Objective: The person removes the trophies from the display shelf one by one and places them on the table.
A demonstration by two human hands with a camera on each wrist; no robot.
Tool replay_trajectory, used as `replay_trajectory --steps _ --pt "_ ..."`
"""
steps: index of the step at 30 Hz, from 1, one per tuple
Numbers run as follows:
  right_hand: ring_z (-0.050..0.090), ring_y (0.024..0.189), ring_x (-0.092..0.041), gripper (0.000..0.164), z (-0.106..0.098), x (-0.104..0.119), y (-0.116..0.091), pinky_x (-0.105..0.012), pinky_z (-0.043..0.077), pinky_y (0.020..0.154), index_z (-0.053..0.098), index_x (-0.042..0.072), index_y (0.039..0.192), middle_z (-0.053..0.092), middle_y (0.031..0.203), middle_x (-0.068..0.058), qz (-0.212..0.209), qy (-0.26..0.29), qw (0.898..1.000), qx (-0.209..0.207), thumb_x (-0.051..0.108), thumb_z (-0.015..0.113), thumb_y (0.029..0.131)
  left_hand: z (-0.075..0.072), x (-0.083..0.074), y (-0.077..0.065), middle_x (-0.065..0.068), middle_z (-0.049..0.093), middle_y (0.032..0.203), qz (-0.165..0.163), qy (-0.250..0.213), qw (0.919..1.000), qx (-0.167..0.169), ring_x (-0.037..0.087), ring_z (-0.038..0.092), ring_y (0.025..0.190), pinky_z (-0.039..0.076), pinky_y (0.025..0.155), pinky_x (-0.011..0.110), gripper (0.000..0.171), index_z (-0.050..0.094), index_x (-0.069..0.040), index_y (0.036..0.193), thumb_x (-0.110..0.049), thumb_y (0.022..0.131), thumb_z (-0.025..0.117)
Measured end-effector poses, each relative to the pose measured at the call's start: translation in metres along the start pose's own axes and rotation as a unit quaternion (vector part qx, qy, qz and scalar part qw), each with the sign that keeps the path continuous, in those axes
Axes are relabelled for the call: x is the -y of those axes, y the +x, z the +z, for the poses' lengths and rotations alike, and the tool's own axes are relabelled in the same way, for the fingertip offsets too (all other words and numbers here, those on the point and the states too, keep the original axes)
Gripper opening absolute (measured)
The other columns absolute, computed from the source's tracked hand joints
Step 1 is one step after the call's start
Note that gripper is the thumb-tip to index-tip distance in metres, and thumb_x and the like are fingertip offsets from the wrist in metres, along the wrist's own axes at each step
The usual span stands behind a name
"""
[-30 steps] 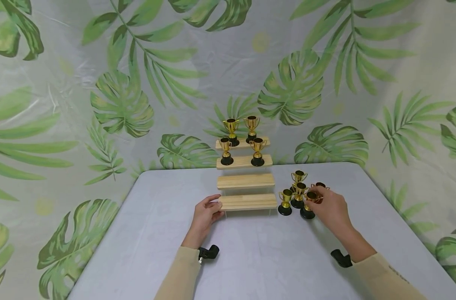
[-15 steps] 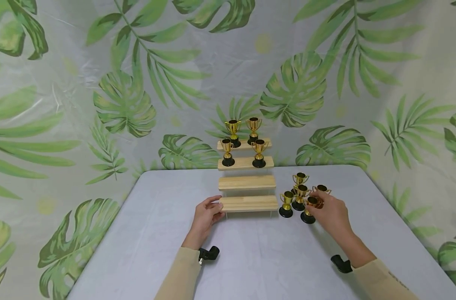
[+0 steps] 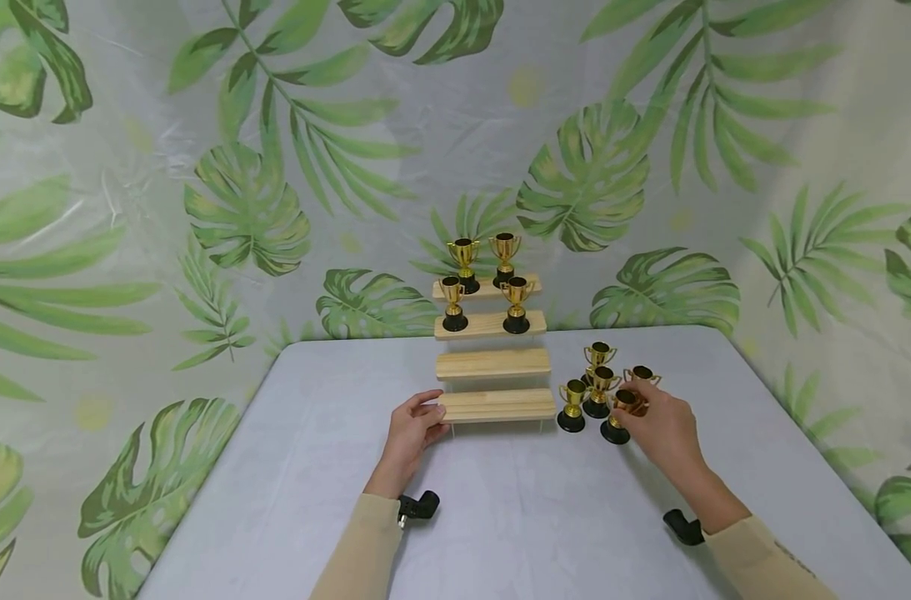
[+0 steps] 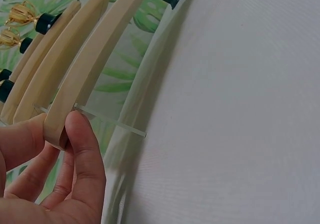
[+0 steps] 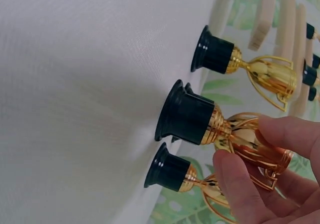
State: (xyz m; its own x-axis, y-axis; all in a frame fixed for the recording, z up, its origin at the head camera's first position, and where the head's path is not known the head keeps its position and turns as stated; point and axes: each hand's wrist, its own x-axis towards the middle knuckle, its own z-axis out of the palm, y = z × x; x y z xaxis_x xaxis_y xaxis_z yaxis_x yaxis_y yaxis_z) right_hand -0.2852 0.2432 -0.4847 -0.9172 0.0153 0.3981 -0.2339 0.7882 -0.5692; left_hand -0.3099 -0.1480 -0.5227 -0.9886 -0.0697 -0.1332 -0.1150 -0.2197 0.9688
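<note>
A tiered wooden display stand (image 3: 496, 406) with clear supports stands at the table's middle. My left hand (image 3: 413, 429) pinches the left end of its lowest shelf; in the left wrist view the thumb and fingers (image 4: 86, 159) close around that wooden end (image 4: 60, 129). At the right, my right hand (image 3: 661, 425) pinches the cup of a small gold trophy (image 3: 618, 417) with a black base. In the right wrist view that trophy (image 5: 190, 114) sits between thumb and fingers, its base at the tablecloth; whether it touches I cannot tell.
Around the held trophy stand several others, among them a near-left trophy (image 3: 572, 406) and a trophy (image 3: 641, 375) behind the hand. Two trophies are on the top shelf (image 3: 485, 289), two on the second shelf (image 3: 485, 325). A leaf-print curtain (image 3: 350, 167) hangs behind the table.
Both hands keep nearly the same places and grips. The view shifts slightly; the right fingers sit a little lower on the trophy than one second ago.
</note>
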Motion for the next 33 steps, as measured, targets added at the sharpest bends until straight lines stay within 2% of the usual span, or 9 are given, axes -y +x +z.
replay_trajectory --steps 8,15,21,24,30,33 --pt "0.063 0.065 -0.019 0.042 0.004 -0.002 0.0 -0.032 0.046 0.048 0.066 0.006 0.123 0.07 0.078 -0.004 -0.001 0.003 1.0 -0.003 0.017 0.081 0.086 0.0 -0.002 -0.002 0.017 0.063 0.11 0.0 -0.002 1.0 0.001 0.021 0.067 0.087 0.06 0.075 0.032 0.041 0.06 -0.001 0.134 -0.003 0.095 0.07" --pt "0.063 0.065 -0.018 0.043 0.003 0.0 -0.001 -0.032 0.046 0.048 0.066 0.007 0.124 0.069 0.077 -0.002 0.001 -0.002 1.0 -0.002 0.018 0.081 0.086 0.001 -0.007 -0.002 0.016 0.063 0.109 0.001 0.016 0.9999 -0.002 0.02 0.066 0.085 0.06 0.075 0.032 0.043 0.06 -0.002 0.135 -0.002 0.094 0.07" --pt "0.063 0.068 -0.018 0.05 -0.003 0.003 0.0 -0.033 0.048 0.051 0.063 0.005 0.129 0.069 0.078 -0.001 -0.004 -0.016 1.0 0.023 0.02 0.081 0.086 0.002 -0.007 0.002 0.015 0.061 0.106 0.001 0.025 0.9996 -0.01 0.019 0.066 0.082 0.06 0.074 0.031 0.041 0.064 -0.003 0.132 -0.001 0.092 0.071" --pt "0.066 0.072 -0.021 0.055 -0.009 0.007 0.001 -0.036 0.05 0.054 0.06 0.005 0.134 0.071 0.085 -0.004 -0.005 -0.023 0.999 0.032 0.022 0.082 0.085 0.003 -0.007 0.003 0.015 0.061 0.105 -0.001 0.027 0.9995 -0.014 0.019 0.067 0.079 0.061 0.072 0.031 0.04 0.065 -0.003 0.131 0.0 0.091 0.072" --pt "0.068 0.091 -0.035 0.06 -0.023 0.017 0.0 -0.049 0.053 0.062 0.059 0.004 0.137 0.07 0.11 -0.019 -0.015 -0.037 0.999 0.031 0.024 0.081 0.085 0.005 -0.008 0.003 0.015 0.061 0.103 -0.002 0.034 0.9992 -0.02 0.019 0.066 0.077 0.061 0.07 0.031 0.04 0.065 -0.002 0.129 0.001 0.09 0.072" --pt "0.066 0.096 -0.041 0.059 -0.03 0.022 0.0 -0.052 0.053 0.062 0.06 0.003 0.136 0.067 0.114 -0.023 -0.025 -0.043 0.998 0.027 0.024 0.081 0.085 0.005 -0.008 0.002 0.015 0.061 0.103 -0.003 0.036 0.9991 -0.02 0.018 0.067 0.076 0.061 0.07 0.031 0.04 0.065 -0.002 0.129 0.001 0.09 0.072"
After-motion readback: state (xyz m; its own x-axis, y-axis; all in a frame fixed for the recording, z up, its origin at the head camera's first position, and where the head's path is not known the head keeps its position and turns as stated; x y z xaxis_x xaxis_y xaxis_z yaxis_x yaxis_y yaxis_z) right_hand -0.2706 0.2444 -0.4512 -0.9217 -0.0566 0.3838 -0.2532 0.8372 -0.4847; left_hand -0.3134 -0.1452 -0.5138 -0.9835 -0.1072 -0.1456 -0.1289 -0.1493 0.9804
